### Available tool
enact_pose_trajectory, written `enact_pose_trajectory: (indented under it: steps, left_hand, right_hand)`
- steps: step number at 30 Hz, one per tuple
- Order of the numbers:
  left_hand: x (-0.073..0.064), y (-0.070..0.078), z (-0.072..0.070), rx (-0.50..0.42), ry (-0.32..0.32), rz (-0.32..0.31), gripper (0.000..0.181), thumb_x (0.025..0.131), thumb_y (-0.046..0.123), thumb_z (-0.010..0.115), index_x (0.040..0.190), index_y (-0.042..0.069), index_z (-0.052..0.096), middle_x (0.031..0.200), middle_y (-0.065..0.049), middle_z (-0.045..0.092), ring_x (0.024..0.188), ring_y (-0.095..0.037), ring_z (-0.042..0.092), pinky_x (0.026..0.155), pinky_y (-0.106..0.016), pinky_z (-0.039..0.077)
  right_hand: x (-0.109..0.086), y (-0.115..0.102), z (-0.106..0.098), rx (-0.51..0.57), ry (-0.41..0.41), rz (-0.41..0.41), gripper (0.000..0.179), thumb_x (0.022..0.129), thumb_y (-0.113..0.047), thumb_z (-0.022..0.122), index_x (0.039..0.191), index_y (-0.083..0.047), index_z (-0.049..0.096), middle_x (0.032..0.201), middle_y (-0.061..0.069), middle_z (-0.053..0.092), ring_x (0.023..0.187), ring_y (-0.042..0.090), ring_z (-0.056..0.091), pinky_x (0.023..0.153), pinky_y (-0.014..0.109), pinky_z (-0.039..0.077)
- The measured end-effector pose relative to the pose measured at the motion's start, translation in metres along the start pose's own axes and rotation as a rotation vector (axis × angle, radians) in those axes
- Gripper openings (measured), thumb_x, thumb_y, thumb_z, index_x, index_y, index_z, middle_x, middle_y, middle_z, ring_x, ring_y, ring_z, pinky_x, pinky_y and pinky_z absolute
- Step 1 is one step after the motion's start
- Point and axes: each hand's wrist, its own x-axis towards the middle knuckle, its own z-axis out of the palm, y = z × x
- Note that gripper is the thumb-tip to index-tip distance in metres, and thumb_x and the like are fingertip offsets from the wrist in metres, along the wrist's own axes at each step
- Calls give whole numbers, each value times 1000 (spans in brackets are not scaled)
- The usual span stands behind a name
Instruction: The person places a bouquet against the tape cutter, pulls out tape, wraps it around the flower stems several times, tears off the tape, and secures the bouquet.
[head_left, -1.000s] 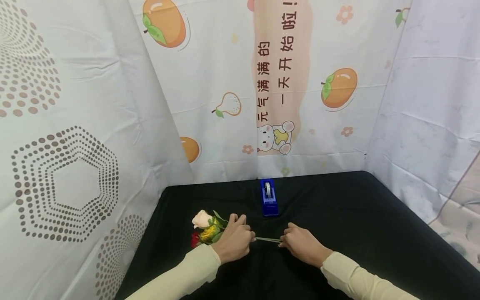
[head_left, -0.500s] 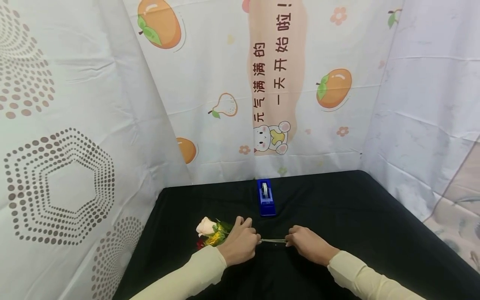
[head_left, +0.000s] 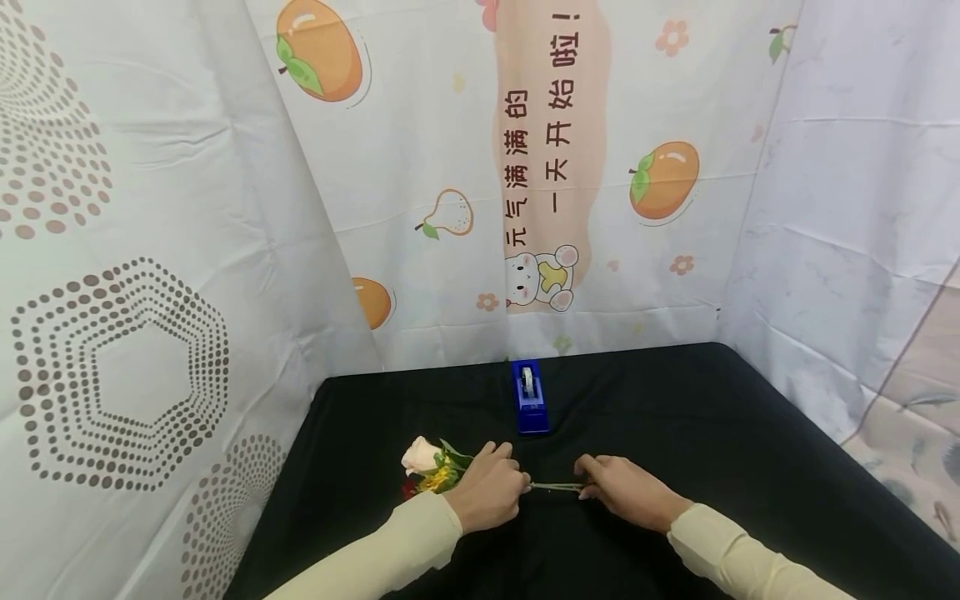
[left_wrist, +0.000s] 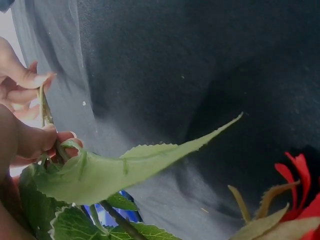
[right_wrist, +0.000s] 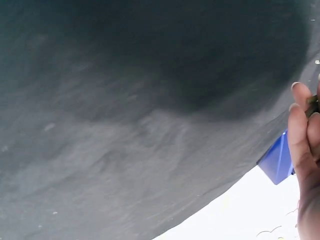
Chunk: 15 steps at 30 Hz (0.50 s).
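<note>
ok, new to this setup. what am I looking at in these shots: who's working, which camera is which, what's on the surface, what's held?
There's no machine: a person works bare-handed, the left grip being one hand and the right grip the other.

The wide picture comes from a camera worn on the head, looking forward and down. The other two come from wrist cameras: the left one sees leaves up close, the right one mostly black cloth.

That cloth covers the surface. A blue tape dispenser sits on it, beyond the hands.

Both grips hold thin stems, the left nearer the blooms: a pale pink rose, something yellow and something red. Whether the blooms touch the cloth is hard to tell.
</note>
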Motion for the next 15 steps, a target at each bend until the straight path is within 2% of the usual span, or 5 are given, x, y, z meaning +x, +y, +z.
enact_pose_trajectory:
  steps: [6,12,15]
  left_hand:
    - [5,4,1,-88,-48,-18,32,96,19,66,65,23,63,56,9,48,64,-14,33,59,-26,25]
    - [8,6,-1,-144,-102,-65,37,96,20,67,61,23,58,55,11,44,62,-13,35,59,-26,27]
    - [9,8,-2,-158,-132,-66,35,95,19,68,62,23,58,55,11,44,63,-13,36,60,-25,28]
  right_hand:
    - [-9,3,-2,5,-12,-8,18,95,-18,75,93,-22,58,80,-16,51,69,-5,48,60,22,46]
    - [-7,6,-2,-107,22,-98,19,90,-19,81,88,-25,63,80,-16,53,70,-4,45,59,20,44]
    - [-6,7,-1,-130,26,-145,16,89,-19,82,87,-26,67,83,-16,58,73,-3,47,61,20,45]
